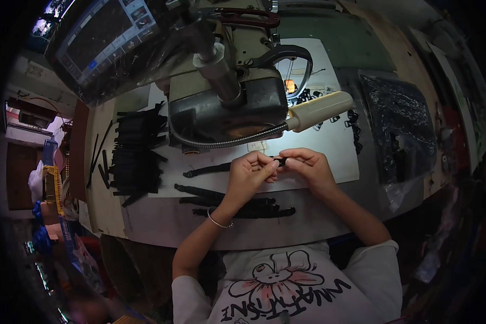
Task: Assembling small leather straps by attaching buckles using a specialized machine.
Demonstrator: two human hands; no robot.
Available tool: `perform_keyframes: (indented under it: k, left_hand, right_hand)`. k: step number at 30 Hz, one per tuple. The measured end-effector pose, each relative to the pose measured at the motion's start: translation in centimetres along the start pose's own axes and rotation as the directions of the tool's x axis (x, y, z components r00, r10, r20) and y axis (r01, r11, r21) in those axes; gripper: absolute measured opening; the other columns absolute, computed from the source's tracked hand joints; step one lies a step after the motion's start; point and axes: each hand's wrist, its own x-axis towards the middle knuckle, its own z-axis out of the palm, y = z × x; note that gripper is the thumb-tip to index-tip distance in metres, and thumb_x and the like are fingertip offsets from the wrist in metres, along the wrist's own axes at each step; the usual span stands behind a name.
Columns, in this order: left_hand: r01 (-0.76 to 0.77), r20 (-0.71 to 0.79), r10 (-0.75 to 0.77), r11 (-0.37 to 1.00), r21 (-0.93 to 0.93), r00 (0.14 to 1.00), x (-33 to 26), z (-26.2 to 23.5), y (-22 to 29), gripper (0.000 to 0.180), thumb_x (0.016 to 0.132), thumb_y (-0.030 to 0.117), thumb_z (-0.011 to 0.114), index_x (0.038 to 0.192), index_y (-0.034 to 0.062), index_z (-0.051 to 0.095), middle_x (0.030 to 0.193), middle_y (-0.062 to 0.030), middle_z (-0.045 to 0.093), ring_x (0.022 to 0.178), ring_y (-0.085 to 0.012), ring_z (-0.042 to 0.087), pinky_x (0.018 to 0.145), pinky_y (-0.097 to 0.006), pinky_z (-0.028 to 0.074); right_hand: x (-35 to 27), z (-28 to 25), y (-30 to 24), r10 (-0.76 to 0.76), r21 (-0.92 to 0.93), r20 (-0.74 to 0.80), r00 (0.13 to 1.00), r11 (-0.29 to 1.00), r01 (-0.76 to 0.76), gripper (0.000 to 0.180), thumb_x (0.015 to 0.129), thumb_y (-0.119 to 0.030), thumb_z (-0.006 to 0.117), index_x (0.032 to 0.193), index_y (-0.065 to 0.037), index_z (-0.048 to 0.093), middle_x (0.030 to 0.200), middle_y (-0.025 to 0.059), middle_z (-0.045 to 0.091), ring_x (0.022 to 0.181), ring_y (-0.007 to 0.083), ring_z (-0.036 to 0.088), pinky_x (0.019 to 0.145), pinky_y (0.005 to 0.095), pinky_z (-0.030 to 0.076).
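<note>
The counter (329, 218) spans the middle of the frame, carrying a sewing machine (227, 105) at upper centre. A stack of black straps (136, 154) lies at left, loose black straps (237, 205) near the lower centre. A clear plastic bag (402, 127) of dark pieces lies at right.

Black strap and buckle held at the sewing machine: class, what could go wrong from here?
The small black buckle, pinched between the left hand and right hand, could slip onto the table. The loose straps lying near the table edge under the forearms could be swept off. The lamp hangs close above the hands.
</note>
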Motion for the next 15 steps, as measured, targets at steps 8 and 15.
perform_keyframes:
  k: [8, 15]
  left_hand:
    - [0.026, -0.065, -0.024, 0.999, 0.033, 0.998, -5.7, 1.5, 0.0, 0.010, 0.084, 0.006, 0.061, 0.084, -0.0026, 0.058, 0.074, -0.0042, 0.061, 0.068, -0.0071, 0.059, 0.060, -0.017, 0.048]
    - [-0.205, -0.004, 0.346, 0.566, 0.798, 0.938, -1.7, 0.7, 0.9, 0.012, 0.077, 0.014, 0.066, 0.086, 0.0067, 0.063, 0.074, -0.0028, 0.057, 0.068, -0.0178, 0.052, 0.060, -0.027, 0.043]
  right_hand:
    - [-3.5, 0.9, -0.4, 0.118, -0.241, 0.168, 0.979, 0.968, -0.075, 0.010, 0.083, -0.003, 0.062, 0.090, 0.003, 0.061, 0.079, 0.0033, 0.062, 0.070, 0.0067, 0.059, 0.062, 0.0188, 0.049]
    - [-2.1, -0.9, -0.7, 0.037, -0.376, -0.082, 0.996, 0.924, -0.065, 0.009, 0.083, -0.008, 0.062, 0.087, 0.000, 0.061, 0.075, 0.0012, 0.061, 0.064, 0.0044, 0.055, 0.056, 0.0172, 0.044]
